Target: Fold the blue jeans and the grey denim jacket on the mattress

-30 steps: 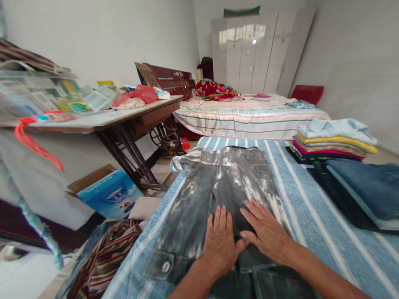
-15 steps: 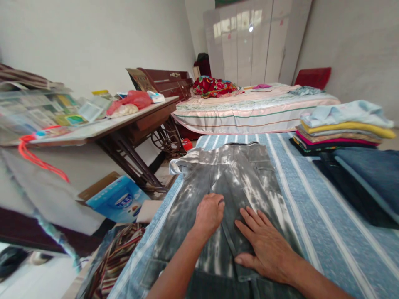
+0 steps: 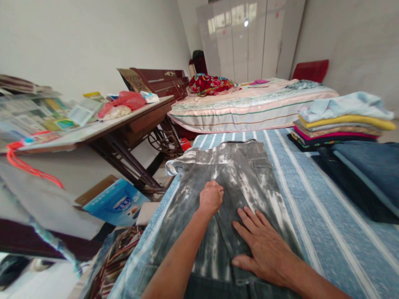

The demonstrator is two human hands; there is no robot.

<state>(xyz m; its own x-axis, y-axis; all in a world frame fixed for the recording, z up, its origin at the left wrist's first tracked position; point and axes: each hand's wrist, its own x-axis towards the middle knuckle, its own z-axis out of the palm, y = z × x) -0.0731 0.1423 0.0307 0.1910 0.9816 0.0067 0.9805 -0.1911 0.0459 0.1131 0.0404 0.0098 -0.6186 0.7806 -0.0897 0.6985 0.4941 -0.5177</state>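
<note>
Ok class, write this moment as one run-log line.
left hand: closed, seemingly gripping grey garment | right hand: spread flat on it | under: blue striped sheet | right: folded clothes

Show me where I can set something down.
A bare strip of striped blue bedcover lies between the mottled grey cloth garment and the folded dark denim pile. Crowded: the garment, under left hand and right hand, and the brown wooden sewing table.

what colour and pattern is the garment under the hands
The garment is dark grey with whitish blotches, seen best in the head view.
</note>
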